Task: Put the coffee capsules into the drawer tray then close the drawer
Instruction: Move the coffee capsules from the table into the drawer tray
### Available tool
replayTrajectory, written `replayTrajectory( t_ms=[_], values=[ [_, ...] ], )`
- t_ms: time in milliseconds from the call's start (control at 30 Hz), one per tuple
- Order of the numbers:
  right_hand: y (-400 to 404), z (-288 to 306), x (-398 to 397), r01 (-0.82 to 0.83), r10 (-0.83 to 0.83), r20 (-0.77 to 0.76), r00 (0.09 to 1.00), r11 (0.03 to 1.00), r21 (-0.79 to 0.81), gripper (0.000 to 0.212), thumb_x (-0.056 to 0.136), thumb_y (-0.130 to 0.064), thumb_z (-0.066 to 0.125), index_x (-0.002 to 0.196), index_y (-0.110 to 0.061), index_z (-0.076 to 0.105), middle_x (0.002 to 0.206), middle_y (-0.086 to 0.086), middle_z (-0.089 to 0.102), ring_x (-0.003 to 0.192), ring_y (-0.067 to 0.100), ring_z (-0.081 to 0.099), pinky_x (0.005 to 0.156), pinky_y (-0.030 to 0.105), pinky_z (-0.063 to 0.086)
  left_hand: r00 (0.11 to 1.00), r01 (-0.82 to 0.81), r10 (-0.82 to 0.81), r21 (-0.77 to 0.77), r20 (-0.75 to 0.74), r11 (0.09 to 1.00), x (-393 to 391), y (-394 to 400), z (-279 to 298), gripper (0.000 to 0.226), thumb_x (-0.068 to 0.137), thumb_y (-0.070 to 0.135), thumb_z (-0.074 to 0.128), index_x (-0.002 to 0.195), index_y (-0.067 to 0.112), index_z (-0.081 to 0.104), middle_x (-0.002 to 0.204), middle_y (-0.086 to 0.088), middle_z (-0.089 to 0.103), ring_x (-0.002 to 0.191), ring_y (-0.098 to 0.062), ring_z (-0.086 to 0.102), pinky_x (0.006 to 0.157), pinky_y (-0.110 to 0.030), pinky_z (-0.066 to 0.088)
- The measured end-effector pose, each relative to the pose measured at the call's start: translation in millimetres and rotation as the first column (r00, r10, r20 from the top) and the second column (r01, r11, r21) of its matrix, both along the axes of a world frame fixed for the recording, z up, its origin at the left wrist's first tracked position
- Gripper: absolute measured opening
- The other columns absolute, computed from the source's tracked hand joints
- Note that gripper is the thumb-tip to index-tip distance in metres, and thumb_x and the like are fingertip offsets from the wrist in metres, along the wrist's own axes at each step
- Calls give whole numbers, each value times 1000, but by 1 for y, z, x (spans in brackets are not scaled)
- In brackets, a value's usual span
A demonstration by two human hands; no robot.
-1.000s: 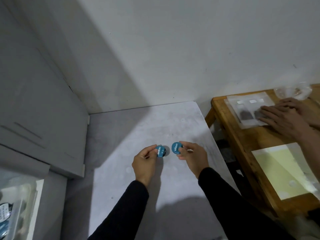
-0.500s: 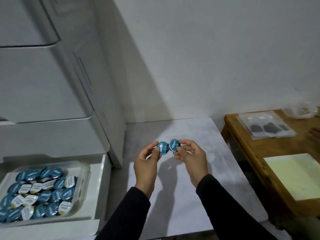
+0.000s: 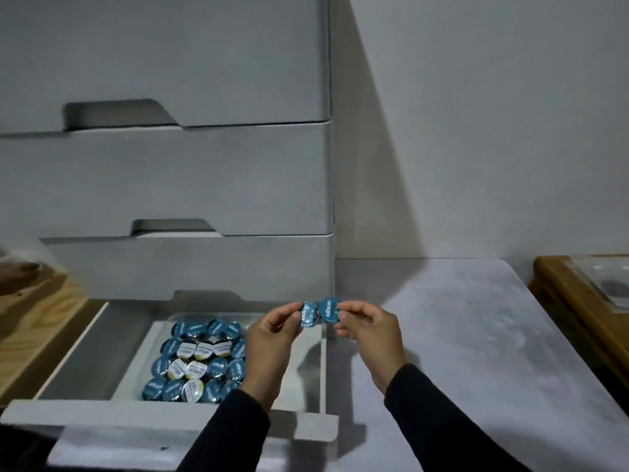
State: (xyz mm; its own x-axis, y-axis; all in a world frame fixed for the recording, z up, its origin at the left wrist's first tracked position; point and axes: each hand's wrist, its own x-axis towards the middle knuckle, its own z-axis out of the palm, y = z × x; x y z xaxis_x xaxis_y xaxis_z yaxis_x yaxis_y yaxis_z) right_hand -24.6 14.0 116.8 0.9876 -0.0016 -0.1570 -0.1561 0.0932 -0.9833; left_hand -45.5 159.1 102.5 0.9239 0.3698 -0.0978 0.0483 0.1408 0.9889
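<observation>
While each hand pinches one blue capsule, left hand point(image 3: 272, 338) with left capsule point(image 3: 309, 315), right hand point(image 3: 369, 330) with right capsule point(image 3: 329, 311), both hover over open drawer's point(image 3: 190, 419) right rear corner. Tray point(image 3: 306, 379) below, left part packed with capsules point(image 3: 199, 361), right side bare: likely drop spot.

Left hand point(image 3: 272, 330) and right hand point(image 3: 369, 327) raised side by side, fingertips pinching, dark sleeves
</observation>
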Motion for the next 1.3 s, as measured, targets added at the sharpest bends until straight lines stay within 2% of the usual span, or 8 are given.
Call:
replayTrajectory(
  t_ms=[367,533,700,800,900,1067,1200,1300],
  values=[
    [144,-45,9,101,-129,-127,984,973,-205,20,85,-4,60,76,-20,68,74,1,71,64,13,65,57,17,52,927,295,-242,155,-287,943,36,165,-43,21,89,4,57,98,16,71,80,-4,70,68,-17,55,61,-27,45],
    [167,-66,24,184,-250,-198,948,935,-303,27,81,-2,60,65,-22,69,61,0,71,62,16,67,74,36,59,887,363,-299,130,-352,923,61,185,-62,22,89,3,56,92,19,72,74,-8,68,70,-23,53,63,-32,43],
    [178,-70,36,219,-303,-179,936,900,-378,24,81,7,57,70,-11,69,64,3,67,58,14,62,60,21,55,862,385,-333,66,-383,921,77,188,-75,26,87,2,58,79,22,72,72,-8,73,70,-27,57,71,-40,49],
    [181,-77,41,206,-305,-150,941,862,-462,33,77,10,57,61,-17,67,62,3,67,56,15,63,56,19,55,852,404,-342,80,-396,911,79,187,-79,26,88,3,58,78,23,71,69,-5,73,68,-25,56,66,-36,48],
    [185,-84,45,197,-300,-127,945,835,-513,37,73,8,60,55,-24,66,61,4,68,60,21,65,68,34,59,846,406,-332,102,-417,908,81,188,-81,21,88,2,57,84,16,72,76,-6,73,70,-25,59,70,-36,50],
    [193,-84,48,183,-282,-92,955,805,-565,23,76,4,61,65,-14,70,69,6,69,67,22,66,66,25,56,850,447,-313,265,-424,854,84,190,-79,16,89,4,57,91,11,72,83,4,68,69,-11,62,62,-18,51],
    [195,-89,50,178,-264,-73,962,806,-565,27,77,6,57,61,-13,67,62,3,64,62,20,63,50,9,50,844,487,-297,405,-446,774,83,190,-79,17,90,6,56,92,11,72,97,-2,71,85,-13,65,86,-23,52],
    [195,-92,52,135,-205,-34,978,753,-644,21,80,3,54,69,-3,71,66,8,65,62,20,60,53,16,50,839,501,-279,462,-467,732,85,190,-79,17,90,7,57,96,11,72,102,-4,71,89,-15,66,94,-31,52]
  ],
)
